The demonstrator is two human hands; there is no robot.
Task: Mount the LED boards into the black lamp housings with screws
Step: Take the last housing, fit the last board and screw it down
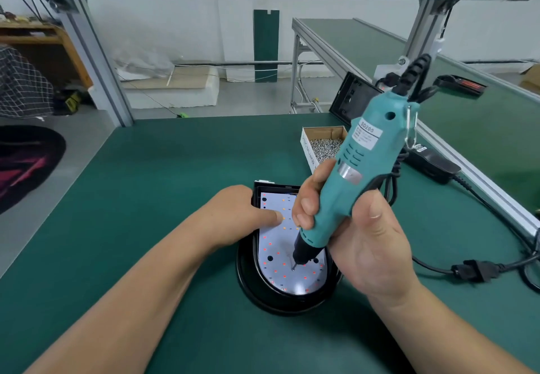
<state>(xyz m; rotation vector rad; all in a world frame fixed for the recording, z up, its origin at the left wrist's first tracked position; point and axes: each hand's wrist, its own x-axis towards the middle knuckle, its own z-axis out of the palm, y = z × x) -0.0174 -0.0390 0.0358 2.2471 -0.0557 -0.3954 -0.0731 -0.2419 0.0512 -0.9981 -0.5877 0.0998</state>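
- Head view: the black lamp housing [263, 297] lies on the green bench [146, 198], toward the near edge and right of the middle. Its long axis runs near to far, rounded end toward the person and square end toward the far edge.
- The white LED board [277, 251] sits inside the housing, aligned the same way.
- The right hand [359, 242] is wrapped around the teal electric screwdriver [359, 163]. The tool tilts with its top up and to the right, and its bit rests on a screw [293, 269] in the board's rounded near end.
- The left hand [239, 213] lays its thumb flat on the board's far left part. Its other fingers bend down at the housing's left wall; whether they grip it I cannot tell.
- The step in hand looks like driving a screw. Next, the bit likely needs to stay square on the screw head while the board is held from shifting, then a fresh screw is fetched.
- An open box of screws [324, 145] stands beyond the housing.
- A second housing [355, 96] leans at the far right corner.
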